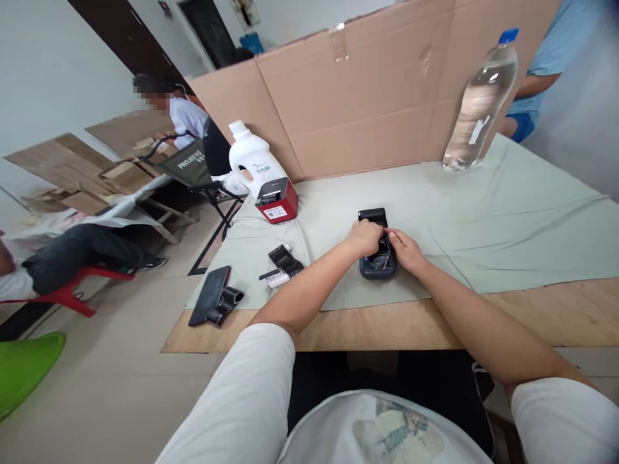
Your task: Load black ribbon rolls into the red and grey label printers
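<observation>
A small black device, perhaps a portable printer, lies on the cloth in front of me with its lid raised at the far end. My left hand reaches over it, fingers curled down into the open compartment; what they pinch, if anything, is hidden. On the right edge of the device, my right hand grips with thumb and fingers. Something clear and shiny shows inside the compartment's near part.
Left of my arm lie a folded black strip, a small white piece, a dark phone and a curled black strip. Behind stand a red-black box, white jug, water bottle and cardboard screen. People sit beyond.
</observation>
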{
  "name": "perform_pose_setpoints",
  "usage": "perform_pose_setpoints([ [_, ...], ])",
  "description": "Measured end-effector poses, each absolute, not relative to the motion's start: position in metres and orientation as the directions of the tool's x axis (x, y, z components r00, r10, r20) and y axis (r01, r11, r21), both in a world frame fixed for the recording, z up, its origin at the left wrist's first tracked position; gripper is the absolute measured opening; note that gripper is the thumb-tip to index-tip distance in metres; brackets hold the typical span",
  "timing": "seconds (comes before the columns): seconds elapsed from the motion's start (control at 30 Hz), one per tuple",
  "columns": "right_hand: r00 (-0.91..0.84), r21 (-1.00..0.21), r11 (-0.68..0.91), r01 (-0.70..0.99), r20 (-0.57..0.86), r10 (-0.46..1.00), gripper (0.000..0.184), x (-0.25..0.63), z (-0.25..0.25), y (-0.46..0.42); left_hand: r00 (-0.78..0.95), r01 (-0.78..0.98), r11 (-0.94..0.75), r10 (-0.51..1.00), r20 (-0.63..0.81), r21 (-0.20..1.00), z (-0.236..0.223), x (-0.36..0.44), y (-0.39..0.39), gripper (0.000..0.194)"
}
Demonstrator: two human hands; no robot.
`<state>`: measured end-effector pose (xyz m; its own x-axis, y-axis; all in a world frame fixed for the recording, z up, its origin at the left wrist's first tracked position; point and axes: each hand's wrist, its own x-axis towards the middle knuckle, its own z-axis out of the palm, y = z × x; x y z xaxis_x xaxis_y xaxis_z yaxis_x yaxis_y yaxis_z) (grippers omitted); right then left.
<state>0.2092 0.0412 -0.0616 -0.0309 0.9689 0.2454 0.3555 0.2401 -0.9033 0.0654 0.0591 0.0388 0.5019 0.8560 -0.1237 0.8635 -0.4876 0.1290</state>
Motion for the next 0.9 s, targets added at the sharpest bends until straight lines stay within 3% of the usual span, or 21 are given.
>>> perform_pose_setpoints([
  [0.07,-0.037,-0.898,0.252,0.362,0.256,0.966,0.059,0.209,-0.062,0.041,0.498,0.867,-0.488,0.855,-0.143,0.101,0.039,0.066,0.061,0.024],
  [0.23,-0.03,-0.885,0.275,0.376,0.285,0.958,0.06,0.21,-0.064,0.042,0.467,0.88,-0.44,0.871,-0.155,0.178,0.041,0.069,0.064,0.021],
  [0.4,-0.034,-0.868,0.274,0.414,0.286,0.958,0.066,0.208,-0.062,0.04,0.5,0.865,-0.5,0.848,-0.178,0.046,0.041,0.073,0.061,0.022],
  [0.7,-0.026,-0.859,0.279,0.428,0.297,0.955,0.065,0.207,-0.056,0.037,0.532,0.843,-0.537,0.833,-0.15,0.005,0.04,0.074,0.065,0.028],
  [0.9,-0.01,-0.865,0.264,0.427,0.288,0.958,0.067,0.207,-0.057,0.037,0.519,0.853,-0.503,0.846,-0.121,0.14,0.04,0.067,0.069,0.031],
])
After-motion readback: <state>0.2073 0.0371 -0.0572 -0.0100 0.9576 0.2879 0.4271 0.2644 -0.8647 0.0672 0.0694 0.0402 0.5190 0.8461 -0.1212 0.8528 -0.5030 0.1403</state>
